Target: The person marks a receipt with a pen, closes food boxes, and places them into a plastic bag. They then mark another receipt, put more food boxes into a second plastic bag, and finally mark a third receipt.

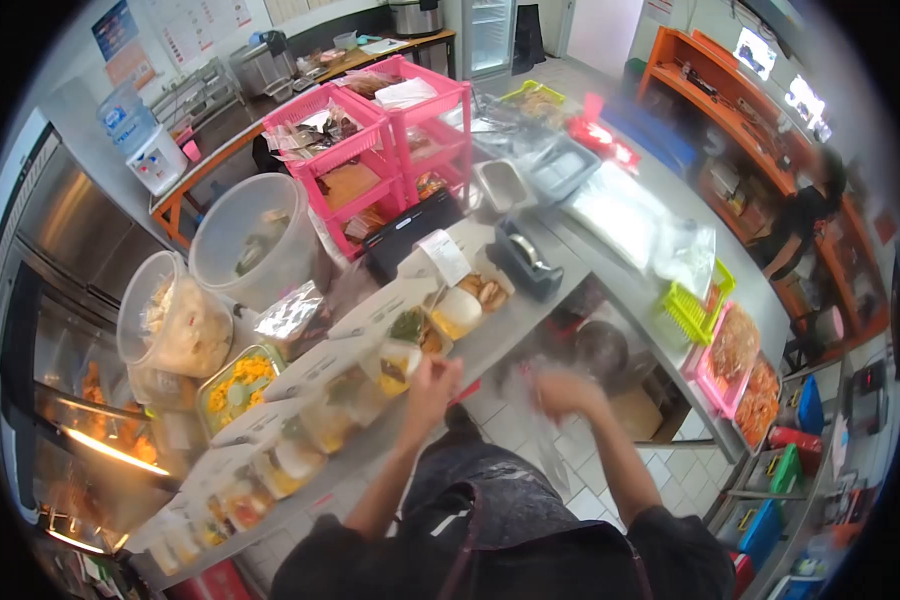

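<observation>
My left hand [435, 385] is closed, fingertips pressed together, at the front edge of a row of open white food boxes [310, 425]. Whatever it may pinch is too small to make out. Farther right, my right hand [567, 392] is blurred, its fingers closed on a thin clear plastic bag [550, 440] that hangs over the tiled floor. The boxes hold rice, greens and other food portions in small clear packs. A white paper slip [444, 256] lies on the farthest box, and a black tape dispenser [526, 262] stands just beyond.
Behind the boxes stand two clear tubs [250, 240], [175, 320] and a tray of yellow food [238, 388]. Pink rack shelves [350, 165] rise at the back. Plastic bags [620, 220], a green basket [695, 310] and a pink basket [725, 365] line the right counter. A person [805, 215] is near orange shelves.
</observation>
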The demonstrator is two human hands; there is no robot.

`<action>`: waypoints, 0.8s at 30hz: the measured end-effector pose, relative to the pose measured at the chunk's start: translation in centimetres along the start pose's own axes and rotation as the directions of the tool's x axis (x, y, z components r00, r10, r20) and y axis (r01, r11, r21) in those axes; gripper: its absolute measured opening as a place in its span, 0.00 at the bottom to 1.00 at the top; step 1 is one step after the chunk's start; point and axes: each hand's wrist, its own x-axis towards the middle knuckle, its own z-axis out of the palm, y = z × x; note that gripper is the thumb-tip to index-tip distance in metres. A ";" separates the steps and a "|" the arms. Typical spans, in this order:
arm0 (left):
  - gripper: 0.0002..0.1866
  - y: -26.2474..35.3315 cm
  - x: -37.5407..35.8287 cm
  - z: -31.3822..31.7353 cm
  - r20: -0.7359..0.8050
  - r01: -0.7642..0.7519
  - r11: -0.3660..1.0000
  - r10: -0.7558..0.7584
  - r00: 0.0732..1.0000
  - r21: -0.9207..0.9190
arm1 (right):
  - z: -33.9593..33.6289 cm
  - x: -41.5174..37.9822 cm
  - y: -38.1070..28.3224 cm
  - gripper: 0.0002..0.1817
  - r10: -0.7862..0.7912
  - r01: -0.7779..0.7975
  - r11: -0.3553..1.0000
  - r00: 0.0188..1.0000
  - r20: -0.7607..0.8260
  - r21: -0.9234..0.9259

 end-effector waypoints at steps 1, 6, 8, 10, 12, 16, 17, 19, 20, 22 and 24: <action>0.16 1.0 2.7 0.3 -0.020 -0.081 0.997 0.081 0.996 -0.002 | -5.6 0.7 1.3 0.14 -0.097 0.099 0.995 0.980 -0.176 0.001; 0.25 4.8 12.1 2.7 -0.194 -0.350 0.823 0.472 0.860 0.448 | -21.1 2.6 3.2 0.42 0.242 0.655 0.731 0.017 -0.970 0.193; 0.27 5.7 14.4 3.6 -0.168 -0.391 0.606 0.663 0.729 0.693 | -23.1 5.1 4.9 0.34 0.343 0.841 0.500 0.028 -0.939 0.208; 0.25 6.9 15.0 4.7 -0.200 -0.304 0.514 0.711 0.675 0.802 | -22.7 9.8 7.1 0.30 0.343 0.759 0.533 0.209 -0.916 0.373; 0.23 7.2 16.3 5.2 -0.285 -0.221 0.647 0.582 0.761 0.730 | -21.1 14.1 8.0 0.28 0.364 0.426 0.717 0.447 -0.817 0.552; 0.13 6.6 17.0 6.1 -0.342 -0.244 0.715 0.569 0.748 0.655 | -17.6 22.3 11.3 0.27 0.245 0.255 0.906 0.336 -0.909 0.339; 0.11 6.2 16.6 6.2 -0.298 -0.302 0.687 0.610 0.734 0.661 | -17.3 22.8 11.6 0.23 0.247 0.278 0.880 0.423 -0.872 0.384; 0.10 6.0 15.7 6.6 -0.325 -0.285 0.681 0.621 0.714 0.675 | -17.5 22.8 11.5 0.18 0.222 0.319 0.843 0.526 -0.821 0.433; 0.09 6.0 15.3 6.9 -0.325 -0.297 0.674 0.635 0.701 0.676 | -17.8 22.5 11.5 0.13 0.220 0.395 0.790 0.532 -0.817 0.470; 0.10 5.2 14.4 8.2 -0.413 -0.228 0.744 0.567 0.713 0.628 | -18.5 21.0 11.2 0.06 0.191 0.551 0.679 0.505 -0.842 0.485; 0.11 4.4 14.2 9.4 -0.505 -0.161 0.815 0.485 0.714 0.556 | -19.3 18.9 11.2 0.06 0.103 0.631 0.644 0.489 -0.866 0.433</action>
